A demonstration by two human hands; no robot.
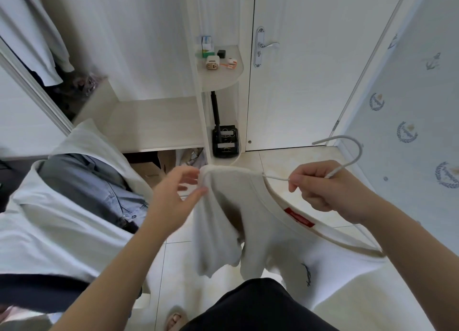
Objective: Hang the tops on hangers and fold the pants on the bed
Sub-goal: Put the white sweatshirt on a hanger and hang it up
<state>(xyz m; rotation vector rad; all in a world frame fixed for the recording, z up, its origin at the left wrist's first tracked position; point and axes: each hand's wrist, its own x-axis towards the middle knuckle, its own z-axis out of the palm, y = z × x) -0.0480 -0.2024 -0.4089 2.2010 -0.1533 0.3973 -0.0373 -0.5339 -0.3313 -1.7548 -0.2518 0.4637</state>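
Tiled floor [285, 162] beside wardrobe [202, 122] edge; right hand [323, 189] grips hanger [347, 142] inside white top [248, 206].

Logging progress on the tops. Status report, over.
Right hand grips white hanger below hook. Left hand at T-shirt shoulder, blurred, grip unclear. T-shirt draped on hanger. Jeans lie unfolded, left. No obstruction seen.

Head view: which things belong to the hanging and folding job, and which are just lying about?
Job: white top, hanger in right hand, left hand at the top's shoulder, denim garment at left.
Lying about: power bank and boxes on shelf, black device below.
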